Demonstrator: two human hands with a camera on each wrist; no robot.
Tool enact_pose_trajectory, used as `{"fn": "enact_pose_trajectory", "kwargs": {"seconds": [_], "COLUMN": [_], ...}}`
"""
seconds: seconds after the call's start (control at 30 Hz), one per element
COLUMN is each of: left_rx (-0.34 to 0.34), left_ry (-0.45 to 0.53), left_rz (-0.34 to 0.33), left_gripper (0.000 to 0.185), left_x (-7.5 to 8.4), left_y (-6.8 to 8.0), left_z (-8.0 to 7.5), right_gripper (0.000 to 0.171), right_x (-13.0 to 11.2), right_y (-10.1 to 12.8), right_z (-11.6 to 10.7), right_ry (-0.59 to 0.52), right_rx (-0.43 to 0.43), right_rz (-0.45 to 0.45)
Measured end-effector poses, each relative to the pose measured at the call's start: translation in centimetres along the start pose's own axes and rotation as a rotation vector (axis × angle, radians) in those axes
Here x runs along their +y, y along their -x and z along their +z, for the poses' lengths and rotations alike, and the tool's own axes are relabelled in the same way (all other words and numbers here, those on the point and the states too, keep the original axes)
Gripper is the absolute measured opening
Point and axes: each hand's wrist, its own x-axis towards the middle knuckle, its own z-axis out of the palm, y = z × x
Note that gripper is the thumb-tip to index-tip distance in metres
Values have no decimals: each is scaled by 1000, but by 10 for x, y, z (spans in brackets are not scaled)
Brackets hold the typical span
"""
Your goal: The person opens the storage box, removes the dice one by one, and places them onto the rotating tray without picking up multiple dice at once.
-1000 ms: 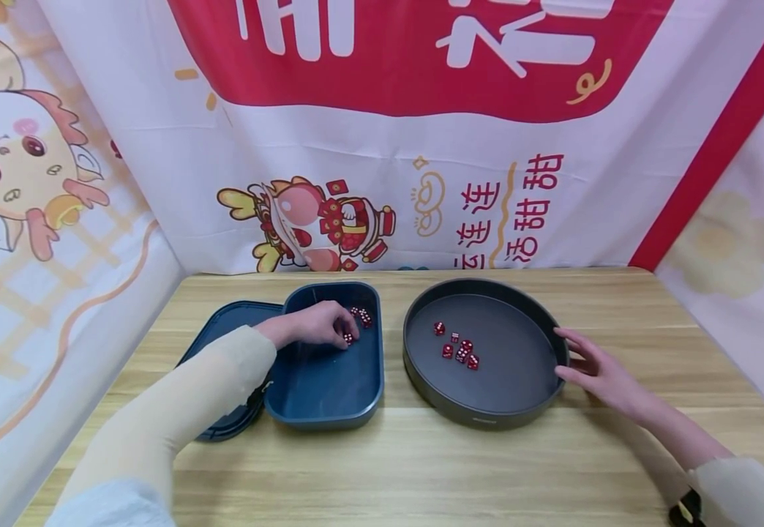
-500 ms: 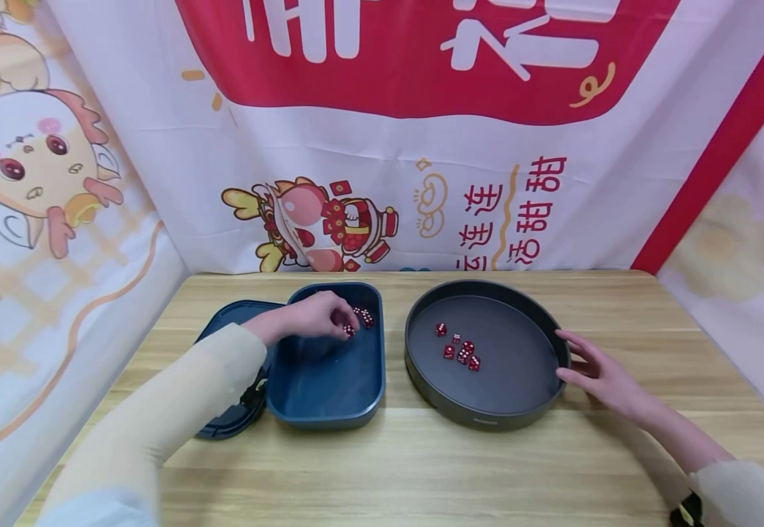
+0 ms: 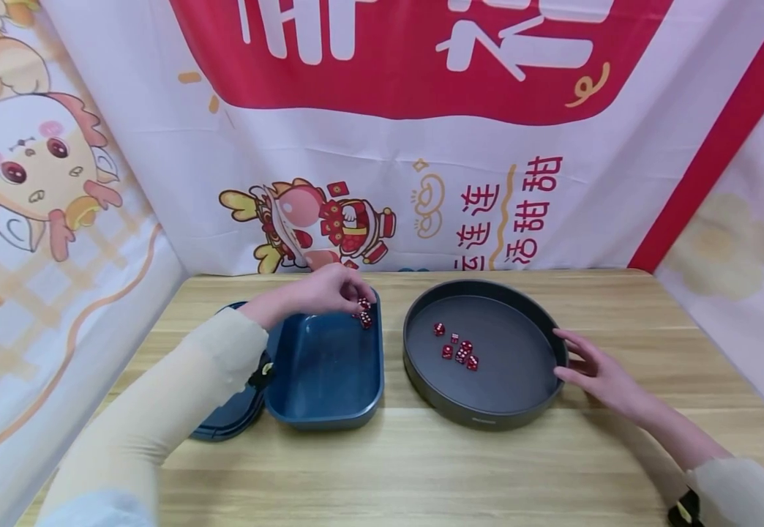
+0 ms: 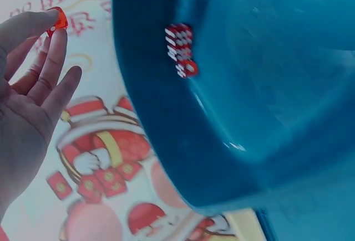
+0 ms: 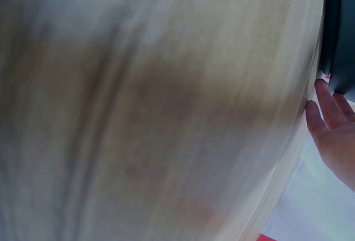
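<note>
Red die (image 4: 57,19) pinched at left hand (image 3: 326,293) fingertips, over blue tub's (image 3: 326,410) far edge. Right hand (image 3: 596,369), fingers spread, steadying round tray (image 3: 487,421). Advise: keep pinch firm, clear rim, release low.

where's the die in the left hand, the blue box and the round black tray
die (image 4: 57,18), left wrist view, its red face at the fingertips
blue box (image 3: 326,411), head view, near rim
round black tray (image 3: 487,420), head view, near wall

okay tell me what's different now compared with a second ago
The left hand has lifted out of the blue box toward its far rim, pinching one red die it picked up; a few dice remain inside. The right hand stays on the round tray's rim, and the tray's dice have not moved.
</note>
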Motion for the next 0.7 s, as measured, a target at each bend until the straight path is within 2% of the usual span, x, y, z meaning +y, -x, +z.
{"fn": "enact_pose_trajectory", "kwargs": {"seconds": [0.23,0.43,0.7], "left_rx": [-69,-138,-202], "left_ry": [33,15,-30], "left_rz": [53,119,114], "left_gripper": [19,19,20], "left_x": [27,52,83], "left_y": [-16,-36,-69], "left_z": [7,23,44], "right_gripper": [64,65,66], "right_x": [1,0,1], "right_y": [-1,-2,-1], "right_z": [1,-1,0], "right_ry": [-10,1,9], "right_rx": [-6,-7,-10], "right_rz": [3,25,30]}}
